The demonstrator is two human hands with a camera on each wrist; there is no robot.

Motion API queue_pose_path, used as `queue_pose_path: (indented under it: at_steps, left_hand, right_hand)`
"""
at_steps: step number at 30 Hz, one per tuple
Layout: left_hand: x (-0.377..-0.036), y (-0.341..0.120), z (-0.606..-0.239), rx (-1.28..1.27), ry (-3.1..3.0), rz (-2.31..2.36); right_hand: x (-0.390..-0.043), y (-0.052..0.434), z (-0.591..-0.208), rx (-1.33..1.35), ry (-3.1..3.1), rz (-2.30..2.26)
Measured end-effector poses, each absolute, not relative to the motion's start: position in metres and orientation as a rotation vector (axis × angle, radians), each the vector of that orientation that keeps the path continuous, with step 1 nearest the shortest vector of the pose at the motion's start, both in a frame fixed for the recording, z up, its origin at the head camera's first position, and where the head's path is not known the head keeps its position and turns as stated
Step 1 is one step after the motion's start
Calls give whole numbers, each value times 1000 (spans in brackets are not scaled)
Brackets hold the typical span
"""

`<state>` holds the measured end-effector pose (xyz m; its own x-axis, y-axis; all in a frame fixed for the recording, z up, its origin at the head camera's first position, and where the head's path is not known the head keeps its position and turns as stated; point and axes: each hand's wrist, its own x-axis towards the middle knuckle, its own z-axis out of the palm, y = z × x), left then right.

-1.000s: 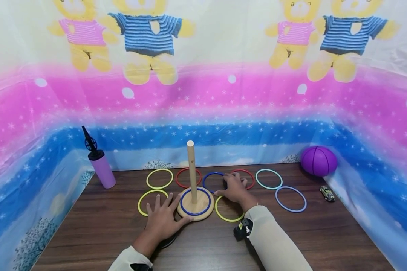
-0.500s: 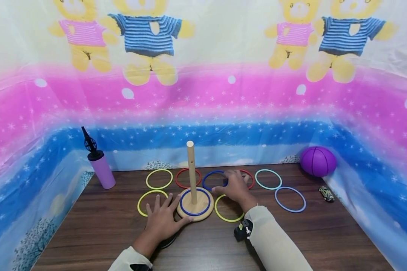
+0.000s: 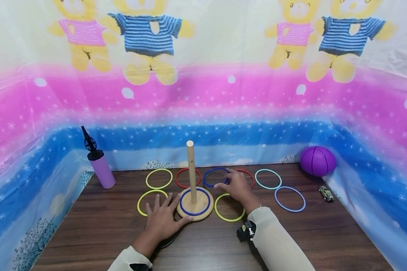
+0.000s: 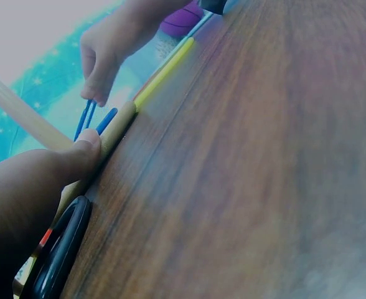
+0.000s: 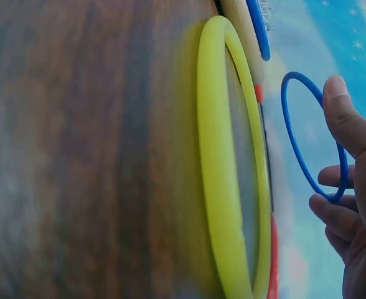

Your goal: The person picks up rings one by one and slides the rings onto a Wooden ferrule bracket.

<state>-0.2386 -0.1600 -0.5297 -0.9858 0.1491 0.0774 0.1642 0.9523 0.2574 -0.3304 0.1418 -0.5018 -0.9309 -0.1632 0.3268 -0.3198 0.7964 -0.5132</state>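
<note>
Though blurry, blue ring (image 3: pixel 214 177) in right hand (image 3: pixel 236 187).

The right hand (image 3: pixel 238 185) pinches a dark blue ring (image 3: pixel 215 177), and another blue ring (image 3: pixel 195 201) circles the pale wooden base (image 3: pixel 195 210) at the left hand (image 3: pixel 162 218). At its 3 o'clock lies a yellow ring (image 3: pixel 229 207) (red peeks behind it). The table (image 3: pixel 325 241) is dark brown woodgrain; the ball (image 3: pixel 317 161) at 2 o'clock is purple.

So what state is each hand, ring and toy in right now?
Right hand: pinches a blue ring, lifted off the table.
Left hand: flat, thumb against the peg base.
Second blue ring: on the peg base.
Yellow ring: lying flat.
Purple ball: resting.
</note>
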Motion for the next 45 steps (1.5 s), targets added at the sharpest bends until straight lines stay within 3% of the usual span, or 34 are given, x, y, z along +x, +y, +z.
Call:
queue_pose_path:
  at_steps: [28,45]
  left_hand:
    - [-239,-160,-530,-240,-3051,-410]
    - [-239,-161,-530,-244,-3053,-422]
  right_hand:
    - [-319,150,-492,480,-2821,799]
    - [-306,145,-479,339,-2377,1390]
